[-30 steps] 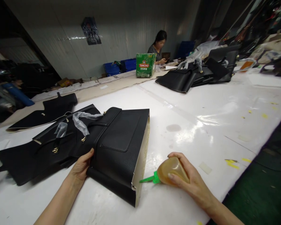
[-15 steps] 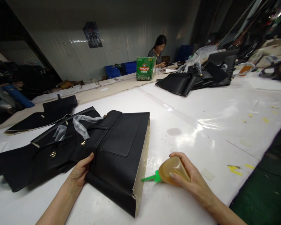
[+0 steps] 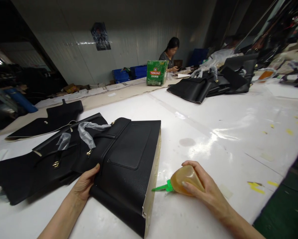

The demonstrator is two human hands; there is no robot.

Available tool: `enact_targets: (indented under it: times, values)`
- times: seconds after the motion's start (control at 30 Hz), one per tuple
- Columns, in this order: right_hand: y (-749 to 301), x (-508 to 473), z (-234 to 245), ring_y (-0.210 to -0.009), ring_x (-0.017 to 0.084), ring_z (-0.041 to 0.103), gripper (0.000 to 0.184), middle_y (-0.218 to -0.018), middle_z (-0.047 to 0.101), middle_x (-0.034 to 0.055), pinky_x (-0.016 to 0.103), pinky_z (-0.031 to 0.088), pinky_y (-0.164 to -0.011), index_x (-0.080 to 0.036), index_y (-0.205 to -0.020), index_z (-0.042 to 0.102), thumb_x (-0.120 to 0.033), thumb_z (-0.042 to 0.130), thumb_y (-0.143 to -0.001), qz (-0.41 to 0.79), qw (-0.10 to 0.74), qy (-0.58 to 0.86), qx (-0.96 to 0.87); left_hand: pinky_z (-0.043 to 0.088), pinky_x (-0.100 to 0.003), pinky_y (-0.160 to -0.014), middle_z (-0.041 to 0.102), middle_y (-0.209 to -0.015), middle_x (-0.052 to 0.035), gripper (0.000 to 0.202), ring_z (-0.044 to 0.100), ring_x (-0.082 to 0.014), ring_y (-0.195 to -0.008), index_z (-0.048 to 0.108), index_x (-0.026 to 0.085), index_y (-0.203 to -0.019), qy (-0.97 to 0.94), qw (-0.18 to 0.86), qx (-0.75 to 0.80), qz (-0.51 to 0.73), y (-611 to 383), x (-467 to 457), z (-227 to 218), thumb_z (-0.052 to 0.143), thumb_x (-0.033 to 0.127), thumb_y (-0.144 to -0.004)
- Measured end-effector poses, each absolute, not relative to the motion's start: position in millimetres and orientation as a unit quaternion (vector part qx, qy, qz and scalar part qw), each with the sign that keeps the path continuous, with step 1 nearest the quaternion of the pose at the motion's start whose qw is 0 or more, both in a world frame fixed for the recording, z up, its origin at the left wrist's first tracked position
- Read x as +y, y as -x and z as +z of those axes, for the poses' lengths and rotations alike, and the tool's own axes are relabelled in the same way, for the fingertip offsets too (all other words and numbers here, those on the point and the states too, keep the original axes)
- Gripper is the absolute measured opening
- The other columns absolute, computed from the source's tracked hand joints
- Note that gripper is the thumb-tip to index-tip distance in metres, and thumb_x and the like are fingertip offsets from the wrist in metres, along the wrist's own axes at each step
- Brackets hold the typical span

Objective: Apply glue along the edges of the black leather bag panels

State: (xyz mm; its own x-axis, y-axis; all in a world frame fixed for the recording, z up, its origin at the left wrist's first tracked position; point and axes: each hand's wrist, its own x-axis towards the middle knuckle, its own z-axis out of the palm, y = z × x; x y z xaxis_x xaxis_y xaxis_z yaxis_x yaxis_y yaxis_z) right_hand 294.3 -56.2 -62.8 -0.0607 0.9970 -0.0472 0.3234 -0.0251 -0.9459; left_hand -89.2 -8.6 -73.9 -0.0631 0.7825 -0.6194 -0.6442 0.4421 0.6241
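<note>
A black leather bag panel [image 3: 131,162] with a front pocket lies on the white table [image 3: 213,116], its pale raw edge turned toward my right. My left hand [image 3: 85,184] grips the panel's folded near-left edge, thumb on top. My right hand [image 3: 206,191] is wrapped round an amber glue bottle [image 3: 182,179] lying sideways. Its green nozzle [image 3: 161,188] points at the panel's pale edge, just short of it or touching. Plastic-wrapped handles [image 3: 85,132] and gold hardware sit on the panel's far left part.
More black panels [image 3: 51,119] lie at the far left, and a pile of black bag parts [image 3: 208,84] at the far right. A green Tsingtao box [image 3: 156,72] stands at the back, where another person [image 3: 170,54] sits. Yellow glue spots [image 3: 256,186] mark the table's right side.
The view has shifted slightly. My hands, the bottle and the panel keep nearly the same places; the nozzle stays by the pale edge.
</note>
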Motion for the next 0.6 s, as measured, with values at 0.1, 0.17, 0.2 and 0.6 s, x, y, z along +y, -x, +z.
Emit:
enact_targets:
  times: [0.1,0.17,0.2,0.6]
  values:
    - [-297,-51,-64,-0.082,0.021,0.057,0.043,-0.1,0.054,0.0022,0.03,0.047,-0.072,-0.027,-0.115,0.042,-0.048,0.059,-0.081,0.428,0.397,0.578,-0.57,0.053,-0.045,-0.089,0.076,-0.086,-0.0134,0.046,0.069,-0.0313,-0.089,0.053,0.011,-0.13,-0.077,0.672,0.516,0.525,88,-8,-73,0.047,0.003,-0.085]
    - [-298,-47,-64,-0.083,0.02,0.057,0.043,-0.102,0.053,0.0021,0.03,0.046,-0.072,-0.028,-0.114,0.041,-0.048,0.06,-0.081,0.419,0.411,0.581,-0.564,0.053,-0.045,-0.089,0.076,-0.086,-0.0133,0.045,0.069,-0.031,-0.089,0.054,0.01,-0.129,-0.082,0.671,0.518,0.523,88,-8,-73,0.046,0.003,-0.085]
    - [-299,-45,-63,-0.082,0.02,0.056,0.044,-0.101,0.053,0.0018,0.03,0.046,-0.072,-0.028,-0.114,0.041,-0.048,0.06,-0.081,0.423,0.41,0.578,-0.565,0.053,-0.045,-0.089,0.076,-0.085,-0.0136,0.045,0.069,-0.0311,-0.089,0.054,0.009,-0.129,-0.082,0.671,0.52,0.522,88,-8,-72,0.046,0.003,-0.085]
    - [-309,-3,-62,-0.082,0.02,0.056,0.041,-0.096,0.055,-0.0004,0.031,0.046,-0.071,-0.029,-0.113,0.044,-0.05,0.06,-0.081,0.385,0.427,0.593,-0.563,0.055,-0.048,-0.085,0.076,-0.075,-0.0159,0.036,0.069,-0.0336,-0.085,0.062,0.006,-0.119,-0.12,0.658,0.539,0.512,92,-7,-79,0.047,0.004,-0.085]
